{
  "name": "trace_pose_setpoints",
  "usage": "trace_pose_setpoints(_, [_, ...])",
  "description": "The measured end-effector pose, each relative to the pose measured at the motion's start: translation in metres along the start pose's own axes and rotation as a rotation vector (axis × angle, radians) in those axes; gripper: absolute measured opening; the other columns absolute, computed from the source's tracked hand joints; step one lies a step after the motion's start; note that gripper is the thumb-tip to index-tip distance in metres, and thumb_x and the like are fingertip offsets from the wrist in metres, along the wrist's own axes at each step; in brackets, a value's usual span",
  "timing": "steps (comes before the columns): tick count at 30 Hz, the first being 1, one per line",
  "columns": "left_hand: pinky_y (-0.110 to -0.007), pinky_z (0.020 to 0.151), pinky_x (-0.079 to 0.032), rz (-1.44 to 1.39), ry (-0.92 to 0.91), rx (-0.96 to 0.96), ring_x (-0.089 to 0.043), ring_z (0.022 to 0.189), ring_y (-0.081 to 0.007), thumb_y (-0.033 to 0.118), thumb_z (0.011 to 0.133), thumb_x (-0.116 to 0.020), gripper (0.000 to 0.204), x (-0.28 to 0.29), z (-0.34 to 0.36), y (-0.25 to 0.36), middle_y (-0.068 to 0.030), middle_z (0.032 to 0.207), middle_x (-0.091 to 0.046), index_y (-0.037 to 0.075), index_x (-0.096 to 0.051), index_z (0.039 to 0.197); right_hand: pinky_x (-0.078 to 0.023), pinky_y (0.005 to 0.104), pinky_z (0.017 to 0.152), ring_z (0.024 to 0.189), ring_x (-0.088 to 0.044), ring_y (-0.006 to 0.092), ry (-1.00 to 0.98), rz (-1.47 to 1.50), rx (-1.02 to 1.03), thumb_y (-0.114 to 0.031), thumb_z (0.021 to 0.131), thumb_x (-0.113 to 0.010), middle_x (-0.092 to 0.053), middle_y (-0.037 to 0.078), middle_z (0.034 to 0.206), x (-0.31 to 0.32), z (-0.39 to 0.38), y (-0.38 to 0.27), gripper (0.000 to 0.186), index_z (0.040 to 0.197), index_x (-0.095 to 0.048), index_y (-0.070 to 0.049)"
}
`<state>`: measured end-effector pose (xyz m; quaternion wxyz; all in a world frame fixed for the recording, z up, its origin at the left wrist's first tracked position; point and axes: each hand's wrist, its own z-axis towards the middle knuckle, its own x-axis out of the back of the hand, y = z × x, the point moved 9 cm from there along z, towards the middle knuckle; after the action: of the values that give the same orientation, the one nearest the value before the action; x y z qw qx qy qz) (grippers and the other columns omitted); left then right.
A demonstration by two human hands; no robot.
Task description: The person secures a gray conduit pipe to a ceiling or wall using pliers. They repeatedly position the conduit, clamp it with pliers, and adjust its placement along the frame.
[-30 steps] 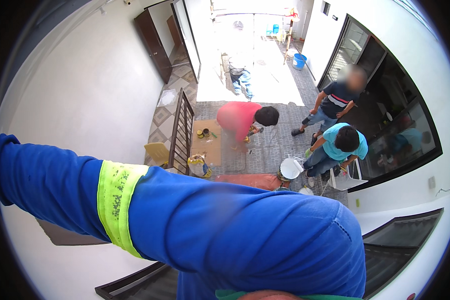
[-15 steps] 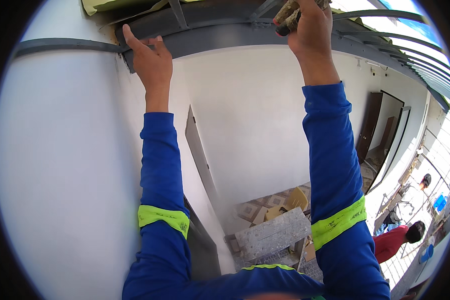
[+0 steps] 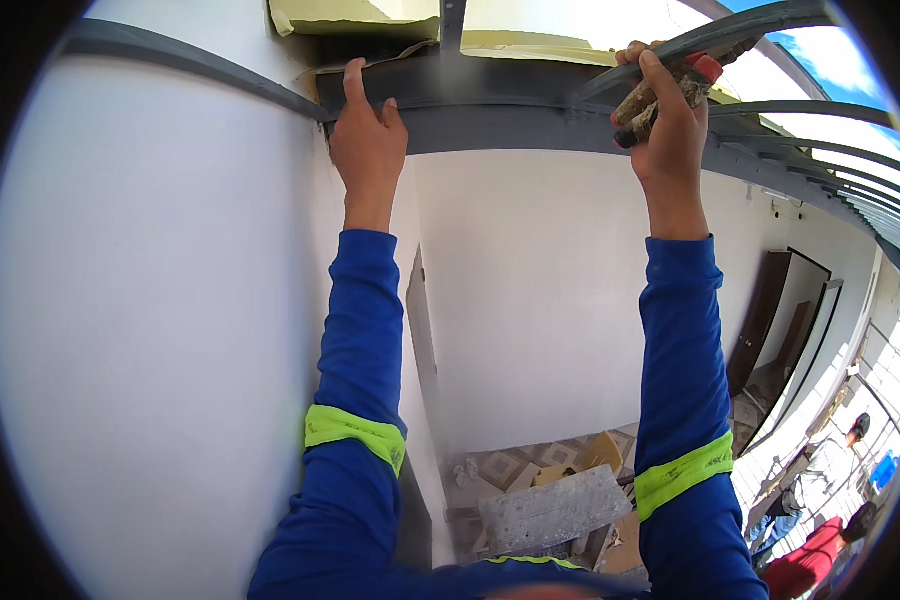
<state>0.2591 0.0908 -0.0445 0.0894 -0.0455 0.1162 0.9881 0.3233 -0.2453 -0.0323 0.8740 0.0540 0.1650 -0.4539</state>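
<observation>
Both my arms, in blue sleeves with lime bands, reach up to a grey steel beam (image 3: pixel 510 128). My left hand (image 3: pixel 370 150) is open, index finger stretched up to the thin, pale torn edge of a sheet (image 3: pixel 395 58) above the beam; whether it touches cannot be told. My right hand (image 3: pixel 673 130) is closed round a mud-caked hand tool (image 3: pixel 638 112) with two thick handles, black and red at the ends. Its working end is hidden. The fingers of that hand also reach round a grey steel bar (image 3: pixel 715 40).
A grey steel bar (image 3: pixel 190 62) runs along the white wall on the left. Below stand a speckled work platform (image 3: pixel 555 510) and a yellow chair (image 3: pixel 602 452). At right are an open brown door (image 3: pixel 760 320) and two people, in white (image 3: pixel 820 475) and red (image 3: pixel 810 560).
The view has tilted up and shifted, so my hands and the beam sit lower and further right. My right fingers now rest at the steel bar, and more of the tool shows.
</observation>
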Motion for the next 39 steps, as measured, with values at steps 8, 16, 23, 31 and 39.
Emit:
trace_pose_setpoints(8, [-0.040, 0.070, -0.055, 0.097, -0.050, 0.077, -0.068, 0.074, -0.0238, 0.020, 0.097, -0.065, 0.067, 0.005, -0.003, -0.003, -0.0040, 0.079, -0.067, 0.019, -0.033, 0.157, -0.046, 0.0392, 0.107, 0.107, -0.065, 0.0215, -0.020, 0.060, 0.013, -0.007, 0.094, -0.067, -0.070, 0.009, 0.105, -0.002, -0.001, 0.000, 0.018, 0.112, -0.064, -0.004])
trace_pose_setpoints(16, [-0.037, 0.080, -0.050, -0.454, 0.352, -0.399, -0.062, 0.091, -0.0203, 0.024, 0.091, -0.076, 0.071, 0.061, -0.043, 0.101, -0.0080, 0.094, -0.065, 0.004, -0.042, 0.150, -0.049, 0.0369, 0.101, 0.108, -0.065, 0.0212, -0.026, 0.054, 0.040, -0.008, 0.095, -0.067, -0.071, 0.009, 0.106, -0.001, 0.000, -0.003, 0.019, 0.113, -0.063, -0.005])
trace_pose_setpoints(23, [-0.035, 0.091, -0.048, -0.931, 0.092, -0.379, -0.061, 0.106, -0.0209, 0.028, 0.091, -0.080, 0.043, 0.055, 0.000, 0.150, -0.0110, 0.103, -0.063, 0.000, -0.060, 0.117, -0.051, 0.0275, 0.075, 0.096, -0.064, 0.0126, -0.035, 0.072, 0.080, -0.011, 0.094, -0.067, -0.070, 0.005, 0.104, -0.003, -0.001, -0.005, 0.022, 0.115, -0.063, -0.004])
trace_pose_setpoints(31, [-0.032, 0.068, -0.041, -0.895, 0.079, -0.372, -0.045, 0.077, -0.0131, 0.033, 0.093, -0.077, 0.040, 0.059, 0.001, 0.155, -0.0024, 0.081, -0.045, 0.003, -0.052, 0.102, -0.053, 0.0307, 0.059, 0.097, -0.066, 0.0146, -0.056, -0.011, 0.033, -0.013, 0.095, -0.068, -0.071, 0.006, 0.105, -0.003, 0.000, -0.007, 0.022, 0.115, -0.061, -0.006])
trace_pose_setpoints(39, [-0.033, 0.068, -0.042, -0.905, 0.099, -0.391, -0.046, 0.079, -0.0157, 0.033, 0.092, -0.077, 0.042, 0.063, 0.000, 0.156, -0.0052, 0.085, -0.046, 0.002, -0.052, 0.104, -0.055, 0.0347, 0.087, 0.103, -0.067, 0.0185, -0.093, 0.033, 0.100, -0.008, 0.096, -0.066, -0.071, 0.009, 0.105, -0.004, 0.004, -0.009, 0.022, 0.116, -0.060, -0.003])
